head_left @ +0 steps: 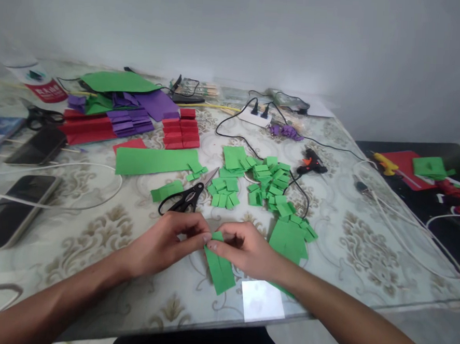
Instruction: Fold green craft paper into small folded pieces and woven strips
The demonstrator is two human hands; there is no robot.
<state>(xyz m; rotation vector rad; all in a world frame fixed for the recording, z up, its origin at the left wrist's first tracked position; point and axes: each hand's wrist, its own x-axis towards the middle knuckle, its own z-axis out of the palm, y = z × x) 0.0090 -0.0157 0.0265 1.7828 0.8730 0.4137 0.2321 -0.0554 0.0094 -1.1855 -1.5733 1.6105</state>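
A strip of green paper with a crease along it hangs toward the table's front edge. Its upper end is pinched by my left hand and my right hand, fingertips meeting there. Just beyond my left hand lie black-handled scissors, their blades slightly apart. Small folded green paper pieces are heaped past my fingers, with another cluster to their right. Larger green sheets lie beside my right hand, partly covered by the forearm.
A long green strip, red folded paper and purple folded paper lie at the back left. Two phones and white cables are on the left. A black glue gun and power strip stand behind, cords trailing.
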